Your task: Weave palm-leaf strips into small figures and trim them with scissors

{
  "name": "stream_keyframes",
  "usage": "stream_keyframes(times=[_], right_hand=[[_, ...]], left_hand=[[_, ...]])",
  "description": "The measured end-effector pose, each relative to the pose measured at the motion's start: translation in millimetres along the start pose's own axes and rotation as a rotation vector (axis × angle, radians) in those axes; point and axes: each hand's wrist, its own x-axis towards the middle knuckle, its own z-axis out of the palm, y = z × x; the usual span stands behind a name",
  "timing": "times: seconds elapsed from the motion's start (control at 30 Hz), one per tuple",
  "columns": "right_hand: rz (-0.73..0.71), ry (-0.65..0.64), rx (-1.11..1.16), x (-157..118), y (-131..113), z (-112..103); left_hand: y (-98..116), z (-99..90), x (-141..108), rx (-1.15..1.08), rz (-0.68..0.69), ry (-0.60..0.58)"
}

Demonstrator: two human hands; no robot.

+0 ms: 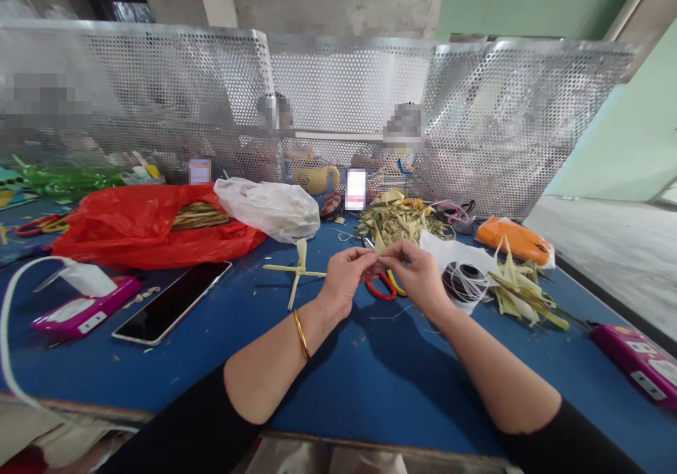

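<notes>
My left hand [346, 276] and my right hand [412, 269] meet over the blue table, fingertips pinched together on a pale dried leaf strip [379, 241]. Its pointed end sticks up between them; the rest is hidden by my fingers. Just behind and below the hands lie scissors [381, 289] with red and yellow handles. Left of my left hand rests a cross woven from leaf strips [300, 271]. To the right of my right hand is a spool of thin white cord [465, 281], on white paper.
Leaf scraps [396, 220] are heaped behind the hands, with more leaves [521, 287] at right. A red plastic bag [121, 223], a clear bag [269, 209], a phone [174, 303] and a purple power strip [89, 308] lie left. A perforated metal screen [343, 86] stands behind; people sit beyond it.
</notes>
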Motion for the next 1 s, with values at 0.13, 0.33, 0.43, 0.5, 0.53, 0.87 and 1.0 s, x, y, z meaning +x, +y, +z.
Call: stream_keyframes(times=[0.13,0.33,0.43,0.5,0.53,0.87,1.0], right_hand=[[0.041,0.019,0.075,0.1,-0.7,-0.4],[0.047,-0.016,0.097,0.5,0.8,-0.9],[0.015,-0.004,0.049,0.7,0.6,-0.8],[-0.011,0.001,0.026,1.1,0.4,-1.0],[-0.016,-0.001,0.025,1.3,0.6,-1.1],[0.120,0.030,0.221,2.4,5.5,1.9],[0.204,-0.070,0.254,5.2,2.7,-1.9]], left_hand=[[0.4,0.8,0.0,0.098,0.101,-0.020],[-1.7,0.7,-0.9,0.189,0.187,-0.019],[-1.8,1.1,-1.0,0.185,0.190,0.007],[-1.6,1.5,-0.7,0.178,0.181,0.014],[-1.6,1.6,-0.4,0.175,0.172,0.017],[-0.5,2.0,0.1,0.118,0.080,0.004],[3.6,0.7,2.0,0.192,0.137,0.022]])
